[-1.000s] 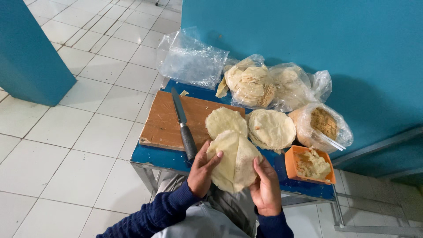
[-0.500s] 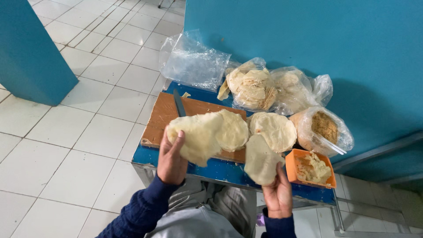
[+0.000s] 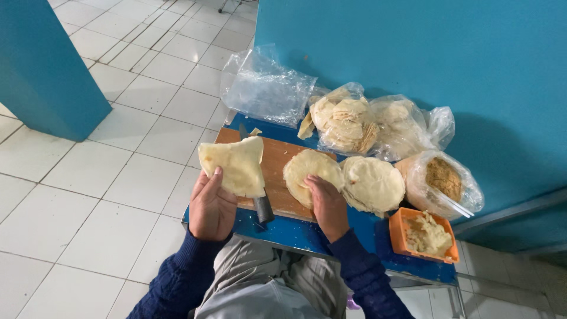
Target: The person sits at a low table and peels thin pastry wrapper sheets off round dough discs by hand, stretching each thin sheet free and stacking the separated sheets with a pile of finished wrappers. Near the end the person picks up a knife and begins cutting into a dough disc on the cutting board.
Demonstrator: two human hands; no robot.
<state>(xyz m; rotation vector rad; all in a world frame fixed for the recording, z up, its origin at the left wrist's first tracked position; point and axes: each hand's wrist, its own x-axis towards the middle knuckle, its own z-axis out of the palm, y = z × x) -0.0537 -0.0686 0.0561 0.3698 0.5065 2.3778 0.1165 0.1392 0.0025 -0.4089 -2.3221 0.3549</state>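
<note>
Left hand (image 3: 211, 207) gripping a floppy flatbread (image 3: 234, 164) above the cutting board (image 3: 277, 171); right hand (image 3: 326, 204) lying flat on another flatbread (image 3: 310, 171). Possibly tearing, or brushing the knife (image 3: 261, 207) underneath off the bench (image 3: 307, 233).

Head-worn, looking steeply down from close above at the desk (image 3: 307, 233) near edge, toward the blue wall (image 3: 413, 53).

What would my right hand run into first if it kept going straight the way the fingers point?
The right hand already rests on a flatbread on the wooden board. Straight beyond, it would probably meet the open bag of flatbreads; depth is unclear.
</note>
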